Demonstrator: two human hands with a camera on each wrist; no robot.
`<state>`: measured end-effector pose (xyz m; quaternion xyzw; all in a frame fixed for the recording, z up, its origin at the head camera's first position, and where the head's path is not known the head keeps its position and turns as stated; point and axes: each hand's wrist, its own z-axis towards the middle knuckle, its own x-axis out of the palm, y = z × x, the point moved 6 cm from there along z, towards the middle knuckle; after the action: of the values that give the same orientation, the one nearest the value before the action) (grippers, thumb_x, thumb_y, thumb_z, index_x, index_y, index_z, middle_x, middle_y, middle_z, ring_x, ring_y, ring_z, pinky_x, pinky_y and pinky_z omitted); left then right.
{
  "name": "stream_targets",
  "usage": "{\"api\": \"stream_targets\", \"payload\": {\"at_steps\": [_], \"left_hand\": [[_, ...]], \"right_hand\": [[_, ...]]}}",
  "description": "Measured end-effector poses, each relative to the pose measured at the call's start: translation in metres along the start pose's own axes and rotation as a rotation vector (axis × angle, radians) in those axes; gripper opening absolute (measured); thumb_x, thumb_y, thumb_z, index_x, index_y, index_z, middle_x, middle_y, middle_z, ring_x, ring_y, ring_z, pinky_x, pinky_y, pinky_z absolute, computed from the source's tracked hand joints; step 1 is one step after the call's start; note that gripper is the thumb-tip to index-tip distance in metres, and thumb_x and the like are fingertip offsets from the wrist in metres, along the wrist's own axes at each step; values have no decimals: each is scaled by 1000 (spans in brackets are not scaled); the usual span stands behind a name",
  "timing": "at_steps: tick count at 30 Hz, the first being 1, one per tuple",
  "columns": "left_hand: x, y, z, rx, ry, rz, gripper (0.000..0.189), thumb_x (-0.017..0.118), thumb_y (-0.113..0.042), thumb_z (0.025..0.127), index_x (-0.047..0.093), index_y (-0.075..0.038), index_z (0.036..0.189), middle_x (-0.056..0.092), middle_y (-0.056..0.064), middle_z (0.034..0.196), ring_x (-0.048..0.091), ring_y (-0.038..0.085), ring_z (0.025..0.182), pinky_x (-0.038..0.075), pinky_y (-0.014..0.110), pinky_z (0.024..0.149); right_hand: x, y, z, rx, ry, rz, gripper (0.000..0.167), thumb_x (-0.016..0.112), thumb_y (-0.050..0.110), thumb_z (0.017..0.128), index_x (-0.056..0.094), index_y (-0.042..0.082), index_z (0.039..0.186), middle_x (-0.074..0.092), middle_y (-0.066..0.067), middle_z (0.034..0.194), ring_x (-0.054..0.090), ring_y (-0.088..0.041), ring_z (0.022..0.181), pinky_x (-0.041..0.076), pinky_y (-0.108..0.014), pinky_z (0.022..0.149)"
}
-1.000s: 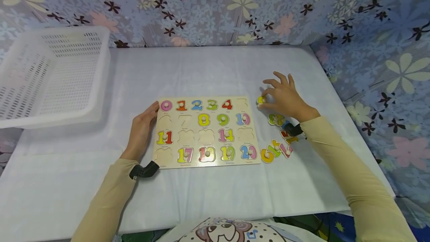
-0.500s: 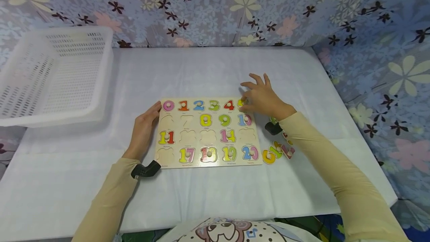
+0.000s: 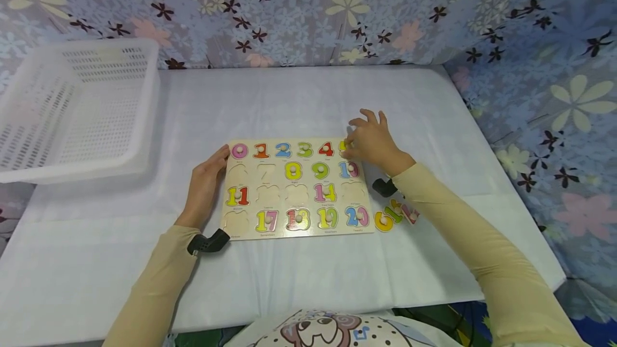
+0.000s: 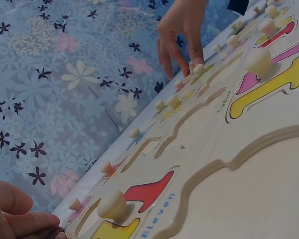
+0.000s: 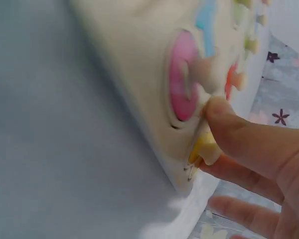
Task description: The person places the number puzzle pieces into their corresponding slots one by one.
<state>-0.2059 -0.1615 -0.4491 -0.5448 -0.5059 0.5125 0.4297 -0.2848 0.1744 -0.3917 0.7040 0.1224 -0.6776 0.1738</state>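
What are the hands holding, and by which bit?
The right hand pinches a yellow number piece, seemingly by its edges rather than its knob. The left hand just rests against the edge of the board.

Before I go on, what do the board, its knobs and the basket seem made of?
Board: likely plywood with a smooth, shiny face; its cut edges look layered. Knobs: probably bare wood, smooth, with an even pale tan colour. Basket: seemingly moulded plastic, white and dull-finished, given its slotted walls.
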Motion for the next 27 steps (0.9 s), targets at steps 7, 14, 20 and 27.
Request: {"api": "stream_targets", "payload": {"at_steps": [7,14,20,27], "left_hand": [[1,0,0,-10,3,19,46,38,-28,104,43,-9,146,36,-6,152,24,7,141,23,26,115],[0,1,0,-18,-11,14,45,38,-27,104,45,-8,145,37,-5,152,25,7,141,22,27,116],[1,1,-2,-20,-8,21,45,38,-26,104,44,-8,145,38,-5,152,25,7,141,23,27,116],[0,-2,-3,-6,-5,57,47,37,-30,104,43,-9,146,37,-6,152,25,8,141,24,28,115]], "right_hand": [[3,4,0,-15,-37,19,29,83,32,76,79,15,99,52,-18,137,20,-44,139,10,-71,108],[0,-3,-7,-41,41,126,32,77,24,83,74,17,114,43,-20,144,11,-46,141,6,-71,108],[-3,-19,-43,-96,39,189,58,78,39,81,61,22,134,30,-19,152,-1,-44,143,1,-72,108],[-5,-66,-102,-28,20,201,69,80,46,74,60,21,135,30,-22,151,-1,-47,142,-3,-77,104]]}}
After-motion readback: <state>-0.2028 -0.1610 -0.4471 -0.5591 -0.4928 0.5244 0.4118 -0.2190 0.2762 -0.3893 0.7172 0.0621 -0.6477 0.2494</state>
